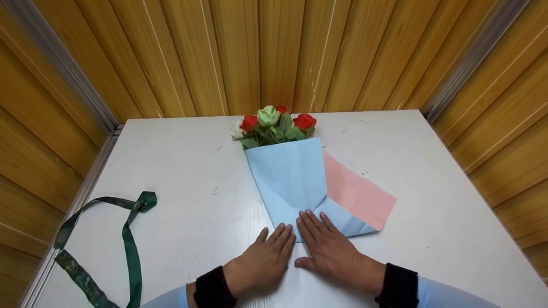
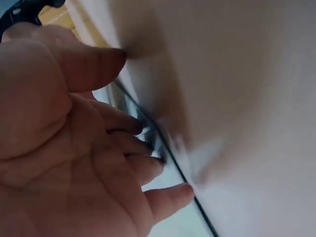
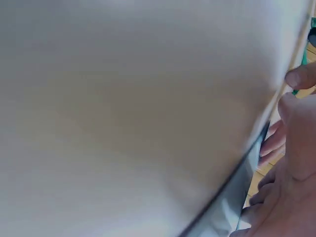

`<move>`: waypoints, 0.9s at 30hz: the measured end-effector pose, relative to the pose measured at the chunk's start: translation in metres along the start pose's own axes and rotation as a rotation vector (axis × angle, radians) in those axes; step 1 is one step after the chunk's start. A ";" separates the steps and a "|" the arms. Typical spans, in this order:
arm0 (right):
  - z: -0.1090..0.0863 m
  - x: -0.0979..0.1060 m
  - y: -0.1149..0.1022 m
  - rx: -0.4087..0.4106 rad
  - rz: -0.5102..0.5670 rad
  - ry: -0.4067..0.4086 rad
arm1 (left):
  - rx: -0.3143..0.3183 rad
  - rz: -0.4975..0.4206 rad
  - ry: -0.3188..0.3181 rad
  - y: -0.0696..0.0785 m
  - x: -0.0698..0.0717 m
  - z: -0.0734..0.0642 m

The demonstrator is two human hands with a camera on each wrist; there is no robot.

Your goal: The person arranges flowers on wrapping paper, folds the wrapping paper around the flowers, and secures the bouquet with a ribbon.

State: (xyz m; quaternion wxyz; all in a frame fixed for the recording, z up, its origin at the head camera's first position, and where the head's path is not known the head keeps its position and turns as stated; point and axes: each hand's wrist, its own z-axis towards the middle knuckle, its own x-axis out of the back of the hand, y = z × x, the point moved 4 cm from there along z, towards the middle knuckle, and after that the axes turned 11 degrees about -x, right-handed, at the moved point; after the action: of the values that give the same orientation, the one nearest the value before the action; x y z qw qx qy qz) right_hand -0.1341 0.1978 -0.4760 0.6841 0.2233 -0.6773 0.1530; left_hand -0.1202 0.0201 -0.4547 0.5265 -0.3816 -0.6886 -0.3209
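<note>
A bouquet of artificial-looking roses [image 1: 268,116], red, pale green and white, pokes out of the top of blue wrapping paper [image 1: 287,171]. The paper's right part fans out and shows a pink side [image 1: 359,188]. At the lower end of the wrap, my left hand [image 1: 265,259] lies with straight fingers touching the bottom left edge. My right hand [image 1: 329,252] presses flat fingers on the lower fold, its thumb held out to the side. In the left wrist view, the fingertips of my left hand [image 2: 74,138] meet the paper's edge. The stems are hidden inside the wrap.
A dark green ribbon [image 1: 132,248] lies looped on the left of the white table [image 1: 184,171]. Wood-patterned panels [image 1: 278,55] enclose the table at the back and on both sides.
</note>
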 end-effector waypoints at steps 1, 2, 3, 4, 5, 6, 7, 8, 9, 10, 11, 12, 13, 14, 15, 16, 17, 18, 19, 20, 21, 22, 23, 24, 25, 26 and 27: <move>0.000 -0.001 0.001 -0.008 0.023 -0.035 | -0.001 -0.004 0.007 0.000 -0.001 0.000; 0.001 -0.003 0.001 -0.014 0.047 -0.066 | 0.000 -0.003 0.016 0.000 -0.003 0.001; 0.001 -0.004 0.001 -0.018 0.071 -0.093 | 0.002 -0.006 0.027 -0.001 -0.004 0.002; 0.001 -0.004 0.002 -0.020 0.090 -0.113 | 0.005 -0.013 0.034 -0.002 -0.005 0.003; 0.001 -0.005 0.002 -0.021 0.106 -0.127 | 0.013 -0.021 0.037 -0.004 -0.006 0.004; 0.001 -0.005 0.002 -0.022 0.111 -0.133 | 0.020 -0.030 0.036 -0.005 -0.007 0.005; 0.001 -0.006 0.003 -0.022 0.110 -0.136 | 0.028 -0.040 0.029 -0.006 -0.008 0.006; 0.001 -0.006 0.004 -0.022 0.110 -0.136 | 0.033 -0.054 0.019 -0.007 -0.008 0.006; 0.001 -0.006 0.005 -0.020 0.112 -0.133 | 0.036 -0.072 0.009 -0.007 -0.008 0.007; 0.001 -0.007 0.006 -0.023 0.112 -0.132 | 0.038 -0.087 0.001 -0.007 -0.008 0.007; 0.002 -0.007 0.008 -0.030 0.119 -0.133 | 0.038 -0.095 -0.007 -0.007 -0.008 0.007; 0.002 -0.008 0.012 -0.038 0.129 -0.129 | 0.039 -0.099 -0.015 -0.007 -0.007 0.007; 0.003 -0.008 0.015 -0.048 0.138 -0.124 | 0.037 -0.100 -0.022 -0.007 -0.007 0.008; 0.004 -0.009 0.020 -0.058 0.149 -0.121 | 0.036 -0.100 -0.026 -0.007 -0.007 0.008; 0.006 -0.010 0.024 -0.069 0.160 -0.120 | 0.035 -0.095 -0.031 -0.007 -0.007 0.008; 0.007 -0.011 0.030 -0.085 0.169 -0.121 | 0.034 -0.088 -0.035 -0.007 -0.007 0.008; 0.009 -0.012 0.036 -0.098 0.177 -0.120 | 0.034 -0.081 -0.041 -0.007 -0.007 0.008; 0.012 -0.013 0.042 -0.111 0.182 -0.118 | 0.033 -0.078 -0.045 -0.007 -0.007 0.008; 0.015 -0.014 0.047 -0.130 0.185 -0.120 | 0.032 -0.075 -0.050 -0.007 -0.008 0.008; 0.017 -0.015 0.054 -0.151 0.190 -0.120 | 0.033 -0.075 -0.052 -0.007 -0.008 0.008; 0.020 -0.015 0.060 -0.175 0.194 -0.120 | 0.034 -0.078 -0.054 -0.007 -0.008 0.008; 0.022 -0.015 0.065 -0.195 0.195 -0.122 | 0.034 -0.083 -0.055 -0.007 -0.008 0.008; 0.024 -0.014 0.070 -0.212 0.193 -0.125 | 0.033 -0.088 -0.056 -0.008 -0.008 0.008; 0.027 -0.013 0.074 -0.228 0.189 -0.125 | 0.032 -0.094 -0.056 -0.008 -0.008 0.008; 0.029 -0.012 0.076 -0.241 0.179 -0.117 | 0.034 -0.101 -0.058 -0.008 -0.009 0.008; 0.031 -0.009 0.077 -0.244 0.164 -0.099 | 0.035 -0.112 -0.058 -0.008 -0.009 0.008; 0.035 -0.006 0.076 -0.238 0.146 -0.071 | 0.036 -0.120 -0.058 -0.009 -0.009 0.008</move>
State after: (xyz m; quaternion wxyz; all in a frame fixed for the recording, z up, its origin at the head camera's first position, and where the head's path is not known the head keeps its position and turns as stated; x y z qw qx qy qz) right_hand -0.2032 0.2455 -0.4746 0.6685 0.0960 -0.7287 0.1129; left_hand -0.1299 0.0207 -0.4659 0.4928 -0.3394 -0.7308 -0.3284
